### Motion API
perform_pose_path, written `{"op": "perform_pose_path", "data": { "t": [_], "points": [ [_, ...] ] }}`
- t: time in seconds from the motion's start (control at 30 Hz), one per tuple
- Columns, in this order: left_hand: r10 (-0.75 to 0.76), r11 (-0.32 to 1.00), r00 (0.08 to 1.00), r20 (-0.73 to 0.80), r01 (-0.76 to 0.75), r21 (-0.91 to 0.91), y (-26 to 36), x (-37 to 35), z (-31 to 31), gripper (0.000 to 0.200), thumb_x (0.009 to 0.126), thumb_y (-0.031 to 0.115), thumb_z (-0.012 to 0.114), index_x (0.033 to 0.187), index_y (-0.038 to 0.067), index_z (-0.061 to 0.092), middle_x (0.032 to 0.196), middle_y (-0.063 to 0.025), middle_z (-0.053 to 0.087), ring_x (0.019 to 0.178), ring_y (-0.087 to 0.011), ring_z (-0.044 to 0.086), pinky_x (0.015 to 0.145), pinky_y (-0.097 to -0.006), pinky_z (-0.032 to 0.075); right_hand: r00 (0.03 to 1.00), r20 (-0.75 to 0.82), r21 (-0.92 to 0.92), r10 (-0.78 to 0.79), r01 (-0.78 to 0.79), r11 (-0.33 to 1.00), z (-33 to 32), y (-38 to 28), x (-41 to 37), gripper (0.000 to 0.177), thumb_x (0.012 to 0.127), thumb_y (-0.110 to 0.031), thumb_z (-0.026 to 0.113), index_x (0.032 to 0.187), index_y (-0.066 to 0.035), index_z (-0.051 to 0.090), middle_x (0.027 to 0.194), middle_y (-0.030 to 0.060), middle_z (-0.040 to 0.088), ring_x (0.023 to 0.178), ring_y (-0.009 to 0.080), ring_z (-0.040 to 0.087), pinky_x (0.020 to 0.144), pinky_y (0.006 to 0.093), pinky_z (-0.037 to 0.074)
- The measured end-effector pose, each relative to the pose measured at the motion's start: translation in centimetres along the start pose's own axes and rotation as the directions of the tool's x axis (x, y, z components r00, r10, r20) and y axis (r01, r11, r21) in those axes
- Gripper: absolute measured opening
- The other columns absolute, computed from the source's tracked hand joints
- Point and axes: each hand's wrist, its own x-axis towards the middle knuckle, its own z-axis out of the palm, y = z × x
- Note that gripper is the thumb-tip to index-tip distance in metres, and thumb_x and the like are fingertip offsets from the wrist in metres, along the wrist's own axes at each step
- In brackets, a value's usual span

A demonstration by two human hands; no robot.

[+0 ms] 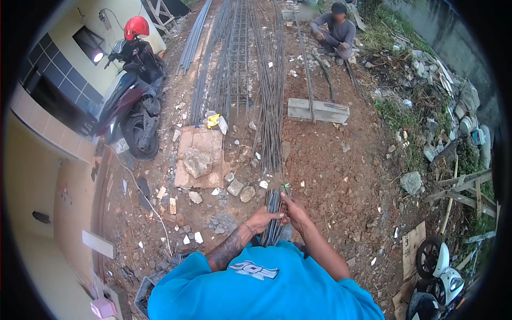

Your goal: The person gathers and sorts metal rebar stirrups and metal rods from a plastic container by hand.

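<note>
Left hand: the left hand [262, 218] wraps around a bundle of thin steel rods [274, 213], fingers curled shut on it from the left side; a bracelet sits on the wrist and the forearm is tattooed.
Right hand: the right hand [294, 209] grips the same bundle from the right, fingers closed on the rods just above the left hand, the two hands touching.
Bundle: held roughly upright and slightly tilted in front of the person's chest, above the dirt ground [330, 176]; its lower end is hidden behind the blue shirt [266, 282].
Rebar on the ground: long rebar cages [240, 69] and loose bars lie side by side, running away from the hands toward the top of the view, their near ends just beyond the held bundle.
Nearby on the ground: a flat board with a rock [198, 161] on it lies to the left of the bars; a wooden block [318, 110] lies across to the right.
Other person: a person in grey [335, 31] crouches at the far end of the bars, well apart.
Surroundings: a motorbike with a red helmet [136, 28] stands at the left by a wall; a second scooter [440, 277] stands at the lower right.
</note>
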Motion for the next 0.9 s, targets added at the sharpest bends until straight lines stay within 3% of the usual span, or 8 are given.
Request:
{"op": "perform_pose_path", "data": {
  "t": [0.1, 0.23, 0.4, 0.53, 0.57, 0.7, 0.83, 0.9],
  "points": [
    [0.052, 0.996, 0.980, -0.191, -0.065, -0.065, 0.6, 2.5, -0.7, 0.027, 0.086, 0.007, 0.057, 0.112, 0.000, 0.052, 0.098, -0.0116, 0.061, 0.086, -0.0212, 0.061, 0.076, -0.0323, 0.052, 0.976, -0.038, -0.353, -0.216, 0.189, 0.916, -0.1, 1.0, 1.1, 0.047, 0.087, -0.040, 0.056, 0.107, 0.003, 0.053, 0.084, 0.0063, 0.056, 0.070, 0.0113, 0.053, 0.065, 0.0274, 0.045],
    [-0.072, 0.963, 0.972, -0.224, 0.010, -0.269, 3.5, 7.0, -2.1, 0.030, 0.089, 0.012, 0.054, 0.117, 0.000, 0.049, 0.106, -0.0134, 0.059, 0.096, -0.0245, 0.060, 0.086, -0.0351, 0.050, 0.980, 0.027, -0.359, -0.199, 0.195, 0.913, -0.4, 0.2, 1.0, 0.049, 0.090, -0.038, 0.053, 0.116, 0.004, 0.050, 0.090, 0.0078, 0.058, 0.073, 0.0107, 0.051, 0.065, 0.0270, 0.043],
    [0.032, 0.932, 0.999, -0.010, -0.033, -0.361, 9.0, 13.6, -4.1, 0.038, 0.093, 0.019, 0.045, 0.123, -0.004, 0.042, 0.123, -0.0198, 0.050, 0.116, -0.0294, 0.049, 0.099, -0.0394, 0.040, 0.988, 0.054, -0.453, -0.144, 0.153, 0.878, -2.0, -6.7, 7.8, 0.042, 0.093, -0.032, 0.048, 0.112, 0.005, 0.053, 0.091, 0.0092, 0.061, 0.083, 0.0130, 0.054, 0.076, 0.0290, 0.044],
    [0.045, 0.912, 0.999, 0.030, -0.029, -0.409, 15.0, 19.1, -5.4, 0.040, 0.094, 0.019, 0.042, 0.125, -0.006, 0.040, 0.126, -0.0203, 0.047, 0.117, -0.0294, 0.048, 0.100, -0.0399, 0.039, 0.950, 0.113, -0.495, -0.290, 0.307, 0.813, -2.6, -11.8, 13.8, 0.038, 0.094, -0.027, 0.046, 0.110, 0.006, 0.055, 0.093, 0.0102, 0.062, 0.085, 0.0129, 0.054, 0.077, 0.0284, 0.044],
    [0.041, 0.889, 0.997, 0.063, -0.008, -0.457, 15.9, 19.9, -5.6, 0.040, 0.094, 0.019, 0.042, 0.126, -0.006, 0.039, 0.127, -0.0204, 0.046, 0.118, -0.0293, 0.048, 0.100, -0.0399, 0.039, 0.968, 0.138, -0.543, -0.210, 0.251, 0.801, -2.5, -14.0, 14.6, 0.038, 0.094, -0.027, 0.047, 0.112, 0.006, 0.055, 0.096, 0.0093, 0.062, 0.088, 0.0131, 0.054, 0.080, 0.0276, 0.043],
    [0.118, 0.919, 0.986, 0.120, -0.063, -0.390, 22.9, 24.4, -6.1, 0.041, 0.094, 0.020, 0.041, 0.126, -0.006, 0.038, 0.127, -0.0194, 0.046, 0.118, -0.0277, 0.048, 0.100, -0.0387, 0.039, 0.992, 0.101, -0.383, -0.078, 0.111, 0.917, -0.3, -20.9, 18.0, 0.034, 0.094, -0.026, 0.048, 0.107, 0.004, 0.057, 0.098, 0.0082, 0.061, 0.087, 0.0117, 0.053, 0.080, 0.0279, 0.043],
    [0.103, 0.948, 0.995, 0.014, -0.094, -0.304, 26.9, 26.6, -6.0, 0.035, 0.094, 0.017, 0.046, 0.121, -0.004, 0.045, 0.120, -0.0169, 0.053, 0.112, -0.0253, 0.053, 0.094, -0.0366, 0.045, 0.979, 0.155, -0.422, -0.134, 0.188, 0.887, 0.5, -24.3, 21.3, 0.035, 0.092, -0.029, 0.051, 0.101, 0.005, 0.058, 0.091, 0.0079, 0.062, 0.081, 0.0116, 0.054, 0.073, 0.0293, 0.044],
    [0.162, 0.952, 0.976, -0.147, -0.194, -0.238, 27.7, 27.3, -5.7, 0.028, 0.091, 0.013, 0.052, 0.115, -0.003, 0.050, 0.110, -0.0155, 0.059, 0.104, -0.0253, 0.058, 0.087, -0.0368, 0.050, 0.960, 0.241, -0.707, -0.144, 0.275, 0.652, 1.3, -26.1, 22.2, 0.035, 0.089, -0.032, 0.055, 0.094, 0.002, 0.060, 0.075, 0.0016, 0.059, 0.065, 0.0097, 0.051, 0.058, 0.0284, 0.043]
  ]
}}
